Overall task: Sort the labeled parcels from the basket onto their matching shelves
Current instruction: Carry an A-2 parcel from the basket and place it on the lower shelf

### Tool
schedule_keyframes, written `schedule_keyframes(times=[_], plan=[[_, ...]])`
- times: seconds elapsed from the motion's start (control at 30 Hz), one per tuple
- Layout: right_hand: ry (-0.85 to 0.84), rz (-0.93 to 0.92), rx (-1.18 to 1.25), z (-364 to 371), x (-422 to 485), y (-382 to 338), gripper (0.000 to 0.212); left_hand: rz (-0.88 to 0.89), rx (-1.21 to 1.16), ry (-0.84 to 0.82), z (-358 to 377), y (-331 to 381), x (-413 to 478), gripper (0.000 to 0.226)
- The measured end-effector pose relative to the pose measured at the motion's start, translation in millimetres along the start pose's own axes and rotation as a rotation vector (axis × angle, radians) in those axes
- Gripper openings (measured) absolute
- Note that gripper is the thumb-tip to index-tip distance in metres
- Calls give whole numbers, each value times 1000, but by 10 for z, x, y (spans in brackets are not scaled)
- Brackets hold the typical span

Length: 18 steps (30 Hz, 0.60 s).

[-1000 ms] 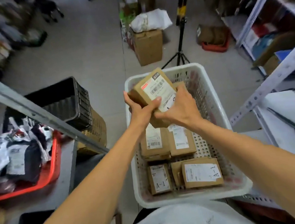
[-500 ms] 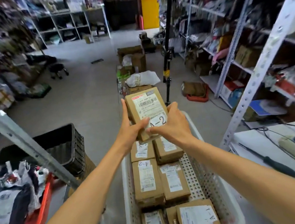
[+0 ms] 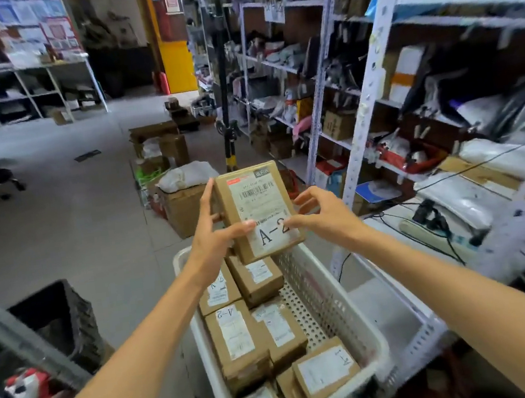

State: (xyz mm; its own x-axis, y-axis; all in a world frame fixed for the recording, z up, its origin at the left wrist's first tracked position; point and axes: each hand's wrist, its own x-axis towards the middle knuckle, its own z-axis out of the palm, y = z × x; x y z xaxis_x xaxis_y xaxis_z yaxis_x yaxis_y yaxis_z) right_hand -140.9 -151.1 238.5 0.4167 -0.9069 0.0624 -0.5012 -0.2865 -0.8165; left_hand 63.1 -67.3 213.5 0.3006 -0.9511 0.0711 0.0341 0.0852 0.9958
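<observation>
Our left hand (image 3: 213, 238) grips the left edge of the brown cardboard parcel (image 3: 255, 206), thumb across its white barcode label printed A-2, and our right hand (image 3: 319, 215) pinches the right edge, fingers curled. We hold it at frame centre, above the far end of the white perforated basket (image 3: 350, 303) of other parcels (image 3: 238, 337). A black crate (image 3: 68, 322) sits lower left on the grey floor (image 3: 75, 221), with crowded metal shelves (image 3: 369, 86) at right.

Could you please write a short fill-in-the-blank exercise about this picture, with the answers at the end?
The left hand and the right hand hold a brown cardboard parcel labelled ____.
More parcels lie below in a ____ perforated plastic basket.
A black plastic crate stands to the ____ of that basket.
Answers: A-2; white; left.
</observation>
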Motion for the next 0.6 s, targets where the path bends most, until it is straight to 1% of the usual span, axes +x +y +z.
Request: schedule_keyframes(times=[0.1,0.17,0.3,0.37,0.43,0.53,0.6], plan=[[-34,36,-81,-183,-271,82,60,8,-4,-88,144,17,-140,101],[-68,59,-133,-317,-476,135,64,-4,17,-133,254,30,-249,102],[-278,155,-141,-631,-978,311,60,-44,30,-248,540,40,-504,102],[-321,200,-185,-777,-1267,395,64,-32,24,-308,694,37,-673,101],[-296,233,-224,-933,-1546,456,66,-35,25,-362,879,39,-855,102],[-235,277,-288,-1216,-2043,576,62,-66,11,-403,1207,58,-1156,106],[-186,302,-361,-1420,-2415,672,58,-91,11,-469,1479,82,-1330,105]])
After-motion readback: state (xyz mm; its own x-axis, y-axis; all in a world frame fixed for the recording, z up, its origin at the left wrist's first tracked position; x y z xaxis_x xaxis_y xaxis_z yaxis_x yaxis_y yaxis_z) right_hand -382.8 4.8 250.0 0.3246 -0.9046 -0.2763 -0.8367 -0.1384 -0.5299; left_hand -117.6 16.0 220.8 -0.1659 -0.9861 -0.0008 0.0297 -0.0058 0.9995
